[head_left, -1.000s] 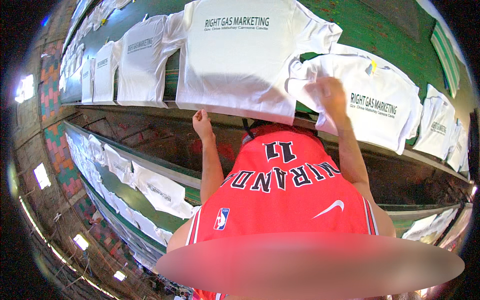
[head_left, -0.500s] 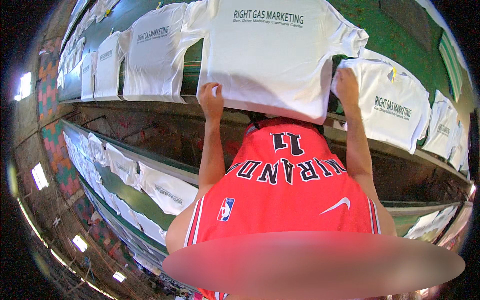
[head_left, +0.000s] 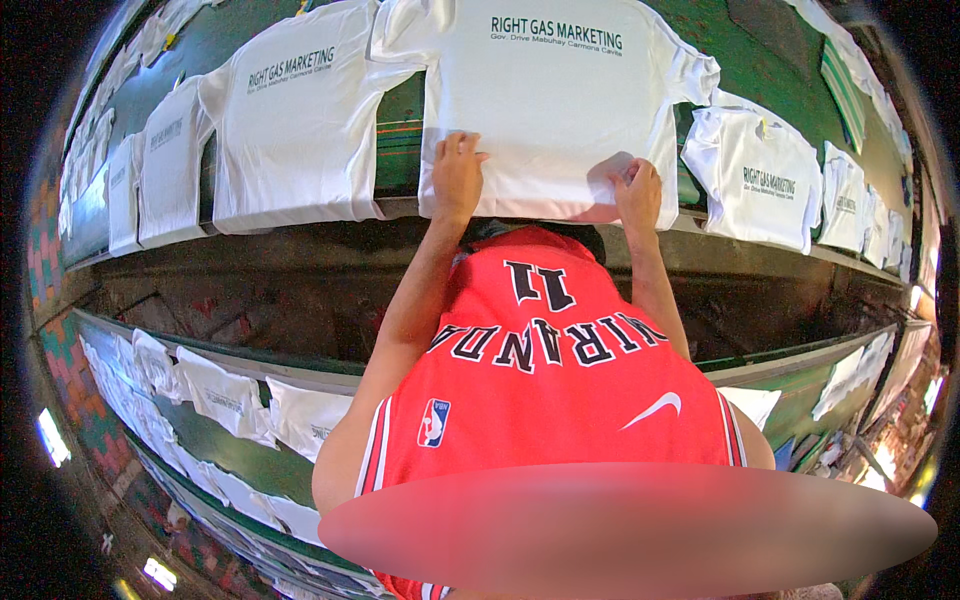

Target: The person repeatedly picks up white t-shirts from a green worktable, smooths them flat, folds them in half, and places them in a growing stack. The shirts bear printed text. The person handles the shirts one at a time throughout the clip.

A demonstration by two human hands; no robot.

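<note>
A white T-shirt (head_left: 550, 110) with dark printed lettering lies spread on the green table before me, its lower hem toward my body. My left hand (head_left: 459, 178) rests on the lower left part of this T-shirt, fingers stretched out. Over its lower right part is my right hand (head_left: 638, 195), fingers curled together in a pinch; whether anything is between them is hidden. A shadow falls on the cloth beside the right fingertips.
Printed white T-shirts lie along the same table, including one to the left (head_left: 295, 130) and one to the right (head_left: 760, 180). Behind me runs another green table (head_left: 250, 460) with more shirts. A dark aisle (head_left: 290, 280) separates the tables. A green-striped cloth (head_left: 843, 95) lies far right.
My left hand has gone from a pinch at the shirt's lower left edge to lying on it. My right hand has moved left, over the shirt's lower right. The view has swung slightly.
</note>
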